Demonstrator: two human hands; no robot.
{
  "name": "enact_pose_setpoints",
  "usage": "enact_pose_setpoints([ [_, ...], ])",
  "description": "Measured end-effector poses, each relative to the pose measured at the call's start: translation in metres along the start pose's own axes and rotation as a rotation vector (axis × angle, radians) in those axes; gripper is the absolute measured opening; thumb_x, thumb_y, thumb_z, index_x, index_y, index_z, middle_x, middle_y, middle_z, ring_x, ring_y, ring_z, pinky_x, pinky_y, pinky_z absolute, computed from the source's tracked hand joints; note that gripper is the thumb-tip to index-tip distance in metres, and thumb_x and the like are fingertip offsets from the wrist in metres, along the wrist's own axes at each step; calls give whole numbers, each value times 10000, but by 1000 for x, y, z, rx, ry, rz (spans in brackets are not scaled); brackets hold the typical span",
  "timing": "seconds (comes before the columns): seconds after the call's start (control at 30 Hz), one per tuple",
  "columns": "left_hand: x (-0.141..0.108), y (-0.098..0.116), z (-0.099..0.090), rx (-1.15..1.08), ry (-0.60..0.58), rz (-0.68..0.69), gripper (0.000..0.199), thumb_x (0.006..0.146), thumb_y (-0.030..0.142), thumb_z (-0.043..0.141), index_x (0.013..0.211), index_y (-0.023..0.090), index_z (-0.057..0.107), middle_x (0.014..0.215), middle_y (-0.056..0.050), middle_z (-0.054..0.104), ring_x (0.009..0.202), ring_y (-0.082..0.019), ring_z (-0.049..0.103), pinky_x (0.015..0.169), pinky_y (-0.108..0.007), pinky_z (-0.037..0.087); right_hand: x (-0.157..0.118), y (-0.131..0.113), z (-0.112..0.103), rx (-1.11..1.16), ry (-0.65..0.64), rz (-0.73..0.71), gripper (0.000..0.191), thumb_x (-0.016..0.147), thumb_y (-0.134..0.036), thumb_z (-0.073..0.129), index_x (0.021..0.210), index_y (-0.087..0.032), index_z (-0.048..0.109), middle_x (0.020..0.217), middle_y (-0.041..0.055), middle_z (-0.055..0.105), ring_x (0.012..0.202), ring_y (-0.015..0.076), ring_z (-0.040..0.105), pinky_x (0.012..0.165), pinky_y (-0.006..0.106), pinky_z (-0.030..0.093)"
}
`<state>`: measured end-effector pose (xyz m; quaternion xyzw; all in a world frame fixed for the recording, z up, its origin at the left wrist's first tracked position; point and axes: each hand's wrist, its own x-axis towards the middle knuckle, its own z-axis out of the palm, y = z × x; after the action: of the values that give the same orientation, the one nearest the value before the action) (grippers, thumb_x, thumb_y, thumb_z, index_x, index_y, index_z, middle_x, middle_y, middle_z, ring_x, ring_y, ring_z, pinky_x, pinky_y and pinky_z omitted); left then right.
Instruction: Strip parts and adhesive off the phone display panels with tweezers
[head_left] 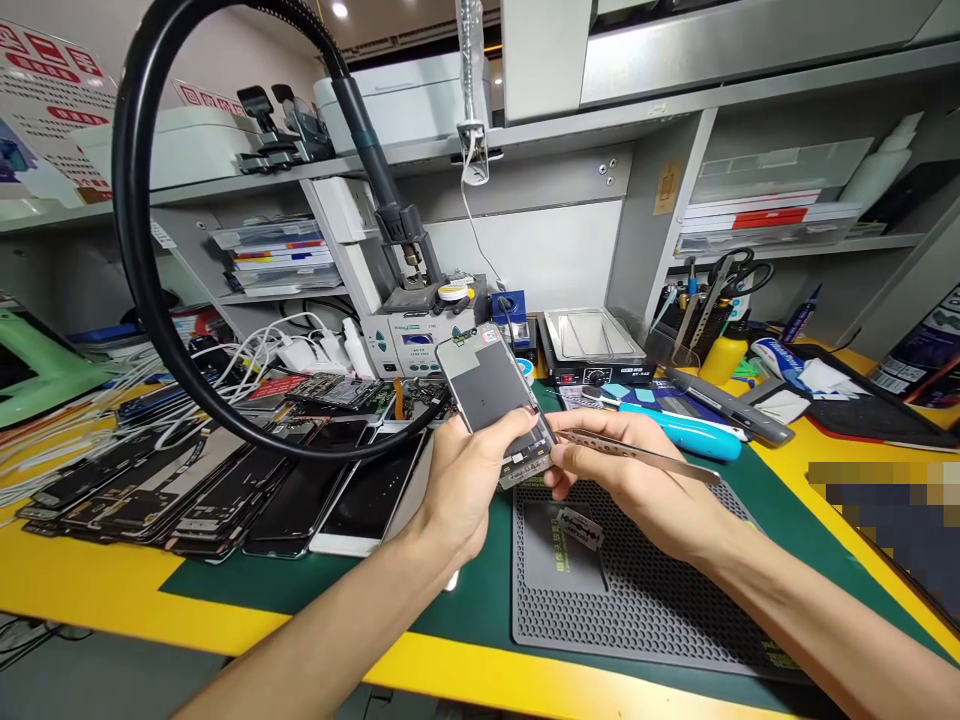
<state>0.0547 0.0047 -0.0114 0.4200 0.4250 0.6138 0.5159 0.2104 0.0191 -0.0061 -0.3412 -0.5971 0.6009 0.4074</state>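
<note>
My left hand (465,480) is closed around a phone screen assembly (491,385), its grey back turned toward me and tilted upright. The left thumb presses on its lower part. My right hand (637,470) is at the assembly's lower right edge, fingers pinched, with metal tweezers (660,462) lying across it and pointing back to the right. Whether the right fingertips also grip the edge is hard to see. Below both hands lies a grey perforated mat (637,600), with a razor blade (581,528) on its flat patch.
Several phone screens and parts (285,490) are spread at left. A hot-air station (416,340) with a looping black hose (135,200) stands behind. A heating plate (596,345), a blue-handled tool (682,432), a yellow bottle (724,355) and a tool holder (686,305) sit at right.
</note>
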Motion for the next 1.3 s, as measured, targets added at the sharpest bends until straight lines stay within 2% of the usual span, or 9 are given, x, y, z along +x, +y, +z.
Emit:
enact_pose_setpoints([
  [0.3, -5, 2, 3, 46, 23, 86, 173, 791, 277, 757, 757, 174, 622, 741, 24, 601, 639, -109, 533, 581, -225, 492, 0, 0, 1, -19, 46, -2, 212, 819, -295, 724, 969, -146, 740, 694, 22, 707, 620, 150, 644, 617, 286, 531],
  [0.6, -5, 2, 4, 54, -5, 89, 150, 812, 290, 735, 785, 175, 642, 746, 6, 629, 622, -136, 565, 556, -265, 520, -1, 3, -1, -47, 34, 4, 194, 868, -338, 714, 935, -156, 716, 679, 4, 690, 602, 132, 636, 610, 264, 519],
  [0.8, -4, -1, 0, 86, 25, 96, 149, 808, 313, 745, 828, 185, 671, 814, 0, 652, 698, -143, 581, 659, -263, 505, 1, 6, -1, -64, 35, -12, 208, 879, -375, 710, 902, -169, 707, 654, -3, 675, 585, 135, 622, 593, 268, 510],
  [0.97, -5, 0, -1, 121, 34, 124, 149, 815, 325, 744, 820, 194, 675, 822, 0, 655, 730, -147, 562, 683, -257, 474, 2, 7, -1, -63, 38, -21, 219, 884, -393, 708, 909, -176, 703, 645, -7, 671, 581, 135, 621, 596, 270, 511],
  [1.3, -3, 2, -1, 118, 13, 116, 170, 812, 337, 747, 826, 188, 667, 813, -13, 653, 712, -157, 571, 646, -274, 493, 1, 5, -2, -42, 28, -19, 246, 874, -422, 721, 912, -179, 722, 643, -6, 676, 578, 132, 618, 594, 267, 504],
])
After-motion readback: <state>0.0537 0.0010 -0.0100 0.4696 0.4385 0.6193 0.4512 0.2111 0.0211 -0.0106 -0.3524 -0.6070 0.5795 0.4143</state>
